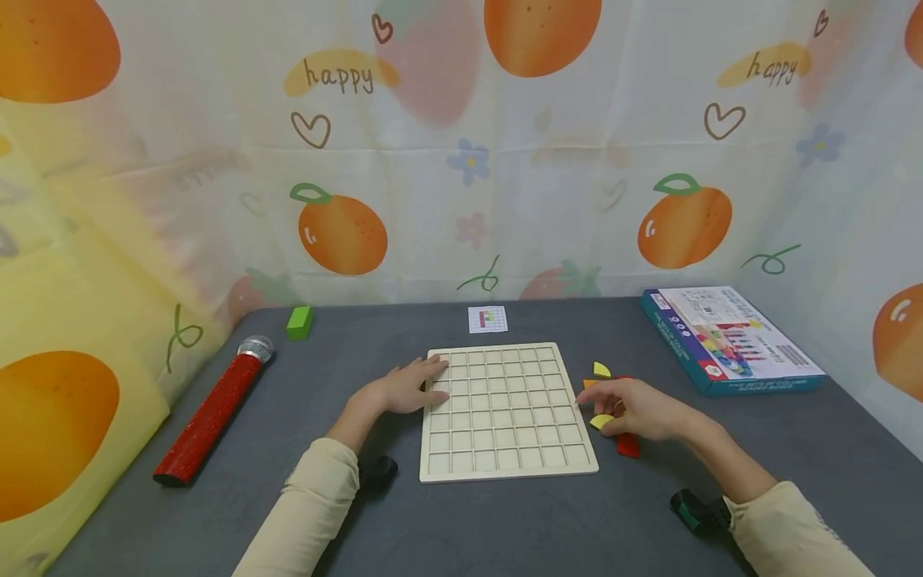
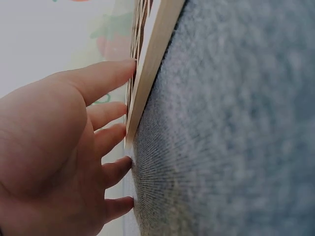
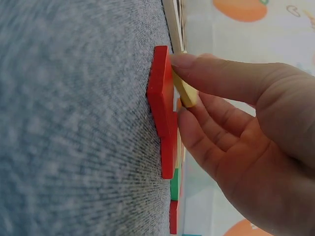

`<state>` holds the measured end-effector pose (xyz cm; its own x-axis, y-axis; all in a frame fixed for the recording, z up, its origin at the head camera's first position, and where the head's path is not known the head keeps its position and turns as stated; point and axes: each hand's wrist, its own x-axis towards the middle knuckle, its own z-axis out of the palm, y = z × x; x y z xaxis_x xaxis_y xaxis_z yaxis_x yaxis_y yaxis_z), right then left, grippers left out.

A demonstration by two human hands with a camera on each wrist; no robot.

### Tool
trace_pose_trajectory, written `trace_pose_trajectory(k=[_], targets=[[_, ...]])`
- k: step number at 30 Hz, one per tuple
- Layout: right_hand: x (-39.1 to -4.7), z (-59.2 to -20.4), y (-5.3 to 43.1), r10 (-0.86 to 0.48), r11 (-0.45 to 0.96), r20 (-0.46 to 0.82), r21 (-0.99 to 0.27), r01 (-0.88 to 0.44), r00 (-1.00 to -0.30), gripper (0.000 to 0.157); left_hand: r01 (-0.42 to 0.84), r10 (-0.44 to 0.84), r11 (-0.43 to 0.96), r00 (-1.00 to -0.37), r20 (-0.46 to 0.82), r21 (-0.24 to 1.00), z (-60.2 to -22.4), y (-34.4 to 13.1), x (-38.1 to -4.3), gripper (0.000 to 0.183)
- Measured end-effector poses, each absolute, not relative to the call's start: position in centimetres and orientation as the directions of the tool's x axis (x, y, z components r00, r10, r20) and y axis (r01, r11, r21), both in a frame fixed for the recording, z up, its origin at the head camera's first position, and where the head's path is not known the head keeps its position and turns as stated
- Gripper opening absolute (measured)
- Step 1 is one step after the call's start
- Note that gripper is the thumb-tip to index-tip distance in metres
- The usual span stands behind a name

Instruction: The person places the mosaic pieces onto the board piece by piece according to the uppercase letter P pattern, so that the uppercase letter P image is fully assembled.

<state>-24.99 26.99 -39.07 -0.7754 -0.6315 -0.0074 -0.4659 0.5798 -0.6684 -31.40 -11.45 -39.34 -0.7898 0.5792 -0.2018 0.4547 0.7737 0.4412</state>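
Observation:
A pale wooden grid board (image 1: 508, 413) lies flat on the dark grey table, its squares bare. My left hand (image 1: 407, 386) rests on the board's left edge, thumb and fingers spread and fairly straight, fingertips at the rim in the left wrist view. At the right side, my right hand (image 1: 638, 407) pinches a yellow rounded block (image 3: 184, 91) between thumb and fingers. Under and beside that hand lie red blocks (image 3: 160, 86), with a green block (image 3: 174, 184) farther off in the right wrist view. Another yellow rounded block (image 1: 602, 369) and an orange block (image 1: 590, 384) lie just beyond the fingers, partly covered.
A small printed pattern card (image 1: 487, 319) lies behind the board. At the back right is a flat blue game box (image 1: 735, 340). On the left lie a red microphone (image 1: 216, 409) with a silver head and a bright green block (image 1: 300, 323). A printed curtain (image 1: 433, 192) hangs behind.

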Motion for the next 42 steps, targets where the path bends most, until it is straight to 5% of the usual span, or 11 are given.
trace_pose_trajectory(k=[23, 42], targets=[[-26.0, -39.1, 27.7, -0.36, 0.647, 0.113, -0.684, -0.335, -0.926, 0.021, 0.453, 0.579, 0.779, -0.785, -0.22, 0.434, -39.0, -11.3, -30.7, 0.062], [-28.5, -38.0, 27.3, -0.241, 0.589, -0.078, -0.804, -0.082, -0.967, 0.038, 0.496, 0.615, 0.76, -0.757, -0.22, 0.419, -39.3, -10.8, -30.6, 0.055]])
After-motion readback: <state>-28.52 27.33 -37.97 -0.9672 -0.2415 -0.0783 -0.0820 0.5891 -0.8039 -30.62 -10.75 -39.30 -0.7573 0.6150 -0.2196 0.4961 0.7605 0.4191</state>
